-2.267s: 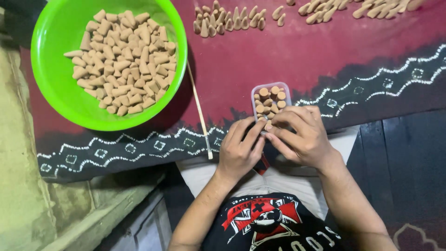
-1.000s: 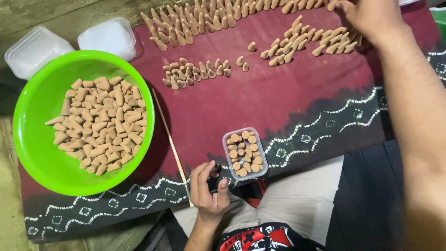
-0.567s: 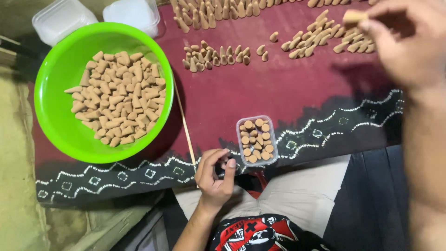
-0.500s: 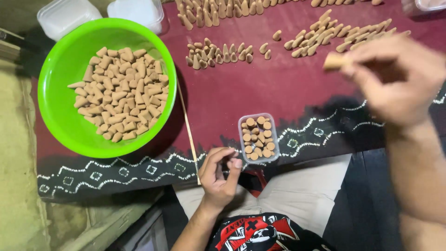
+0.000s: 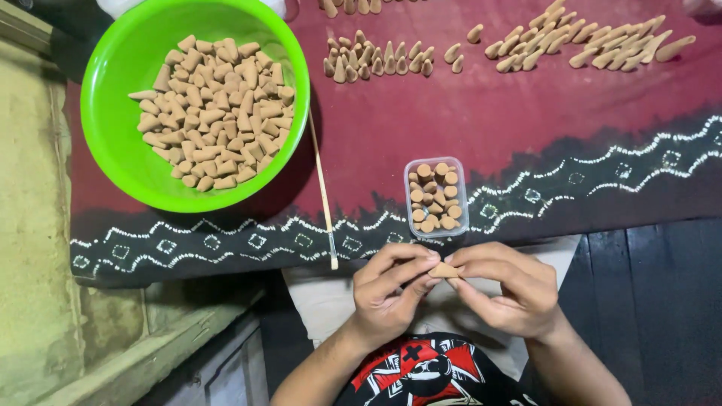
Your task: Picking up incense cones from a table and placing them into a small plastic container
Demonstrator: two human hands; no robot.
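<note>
My left hand (image 5: 391, 289) and my right hand (image 5: 505, 289) meet just below the cloth's edge, and their fingertips pinch one tan cone (image 5: 444, 271) between them. Right above the hands sits a small clear plastic box (image 5: 436, 197) packed with several cones standing upright. A big green bowl (image 5: 128, 158) full of loose tan cones lies at the upper left. Rows of the same cones (image 5: 380, 60) and a longer group of cones (image 5: 594, 46) lie on the dark red cloth (image 5: 481, 128) at the top.
A thin wooden stick (image 5: 323, 192) lies on the cloth between the bowl and the box. The cloth has a dark border with white patterns (image 5: 226, 240). A yellowish surface (image 5: 34, 225) runs down the left side, and dark boards (image 5: 662, 301) show at the right.
My right hand came down from the cone rows at the top with one cone and now meets my left hand near my lap. The view shifted slightly.
</note>
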